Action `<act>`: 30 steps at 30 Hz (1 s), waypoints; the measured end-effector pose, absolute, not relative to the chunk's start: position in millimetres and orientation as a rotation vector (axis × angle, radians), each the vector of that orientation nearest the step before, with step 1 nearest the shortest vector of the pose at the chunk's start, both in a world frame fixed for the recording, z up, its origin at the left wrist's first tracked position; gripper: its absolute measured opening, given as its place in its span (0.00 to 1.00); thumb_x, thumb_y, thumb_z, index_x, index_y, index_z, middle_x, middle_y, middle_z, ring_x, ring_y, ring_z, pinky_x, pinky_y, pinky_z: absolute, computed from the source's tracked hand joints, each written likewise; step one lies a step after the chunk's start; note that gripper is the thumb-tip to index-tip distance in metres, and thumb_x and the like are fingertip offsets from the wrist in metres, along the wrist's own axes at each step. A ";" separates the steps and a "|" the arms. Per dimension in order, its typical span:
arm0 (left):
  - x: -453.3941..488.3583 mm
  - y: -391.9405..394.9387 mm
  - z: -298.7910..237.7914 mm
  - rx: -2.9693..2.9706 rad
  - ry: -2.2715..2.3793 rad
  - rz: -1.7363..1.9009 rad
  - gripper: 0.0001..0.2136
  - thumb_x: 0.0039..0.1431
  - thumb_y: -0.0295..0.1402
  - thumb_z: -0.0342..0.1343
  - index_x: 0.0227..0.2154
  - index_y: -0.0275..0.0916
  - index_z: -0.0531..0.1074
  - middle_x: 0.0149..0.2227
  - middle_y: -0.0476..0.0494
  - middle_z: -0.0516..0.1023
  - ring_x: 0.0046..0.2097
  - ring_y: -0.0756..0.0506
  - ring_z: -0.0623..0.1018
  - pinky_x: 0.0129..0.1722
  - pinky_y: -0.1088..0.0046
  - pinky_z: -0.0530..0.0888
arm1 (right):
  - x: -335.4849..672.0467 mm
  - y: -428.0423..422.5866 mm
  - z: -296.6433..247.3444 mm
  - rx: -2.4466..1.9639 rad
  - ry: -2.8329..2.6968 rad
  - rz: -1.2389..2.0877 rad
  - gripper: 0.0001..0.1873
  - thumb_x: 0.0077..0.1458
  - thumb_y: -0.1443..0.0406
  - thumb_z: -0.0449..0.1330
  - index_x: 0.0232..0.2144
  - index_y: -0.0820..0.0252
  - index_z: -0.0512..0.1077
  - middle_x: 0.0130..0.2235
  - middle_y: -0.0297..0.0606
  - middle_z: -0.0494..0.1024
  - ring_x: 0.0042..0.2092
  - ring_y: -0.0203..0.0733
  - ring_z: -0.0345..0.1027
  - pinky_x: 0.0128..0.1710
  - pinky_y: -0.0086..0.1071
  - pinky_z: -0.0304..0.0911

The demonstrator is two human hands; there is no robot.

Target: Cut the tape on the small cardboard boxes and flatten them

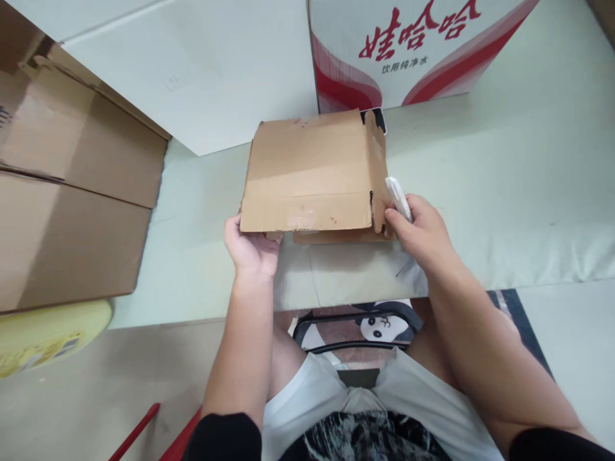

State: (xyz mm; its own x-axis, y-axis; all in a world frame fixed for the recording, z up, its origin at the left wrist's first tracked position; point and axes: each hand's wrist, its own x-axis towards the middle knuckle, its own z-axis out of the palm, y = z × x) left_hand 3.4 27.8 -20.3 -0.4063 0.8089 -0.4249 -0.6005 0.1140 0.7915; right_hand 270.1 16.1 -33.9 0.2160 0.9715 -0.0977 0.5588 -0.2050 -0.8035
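A small brown cardboard box [307, 160] is tilted above the pale green tabletop, with its front flap and right side flaps loose. My left hand [252, 250] grips its front left corner, palm up, and the fingers are partly hidden under the box. At the box's front right corner, my right hand [420, 230] is closed around a slim white object [400, 197] with a rounded end, perhaps a cutter handle. The thumb and fingertips of that hand meet the side flap. A dark item with a white rim [379, 120] shows behind the box's far right corner.
Large brown cartons [72, 186] stand at the left and a white box [202, 70] at the back. Beside it is a white carton with red lettering [413, 51]. A yellow container [52, 336] sits by the near left edge. A panda-print item [384, 326] lies below the table edge.
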 end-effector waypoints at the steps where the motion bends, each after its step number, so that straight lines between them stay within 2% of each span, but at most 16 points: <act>1: 3.2 27.9 -20.4 0.237 1.239 1.574 0.12 0.46 0.39 0.56 0.35 0.41 0.71 0.34 0.45 0.75 0.34 0.45 0.75 0.27 0.73 0.70 | 268.7 15.6 -35.3 -1.852 -1.427 0.815 0.08 0.49 0.57 0.57 0.26 0.53 0.66 0.33 0.39 0.73 0.39 0.48 0.67 0.44 0.44 0.65; 7: -2.2 27.9 -24.4 0.253 1.225 1.606 0.10 0.48 0.40 0.57 0.32 0.41 0.68 0.29 0.47 0.72 0.29 0.47 0.71 0.24 0.74 0.65 | 257.2 13.3 -37.7 -1.852 -1.453 0.803 0.07 0.52 0.59 0.55 0.25 0.53 0.63 0.34 0.39 0.71 0.40 0.47 0.66 0.44 0.41 0.63; 15: -9.3 27.7 -26.7 0.282 1.215 1.626 0.13 0.44 0.40 0.60 0.29 0.42 0.64 0.23 0.51 0.67 0.23 0.49 0.68 0.19 0.75 0.61 | 250.9 13.9 -38.8 -1.830 -1.455 0.834 0.10 0.54 0.58 0.54 0.24 0.53 0.60 0.30 0.35 0.68 0.36 0.45 0.62 0.40 0.40 0.59; 24: -7.5 25.3 -25.0 0.304 1.229 1.593 0.12 0.45 0.40 0.58 0.32 0.42 0.68 0.31 0.46 0.74 0.32 0.45 0.75 0.25 0.73 0.69 | 256.7 15.7 -34.7 -1.883 -1.387 0.892 0.11 0.51 0.56 0.54 0.23 0.53 0.59 0.29 0.35 0.68 0.34 0.44 0.62 0.39 0.40 0.58; 30: -6.8 24.5 -21.7 0.256 1.233 1.576 0.13 0.43 0.39 0.60 0.32 0.41 0.70 0.31 0.47 0.74 0.31 0.46 0.74 0.26 0.73 0.69 | 260.5 19.7 -32.2 -1.885 -1.297 0.907 0.09 0.47 0.57 0.56 0.27 0.54 0.66 0.30 0.35 0.71 0.35 0.44 0.65 0.39 0.40 0.60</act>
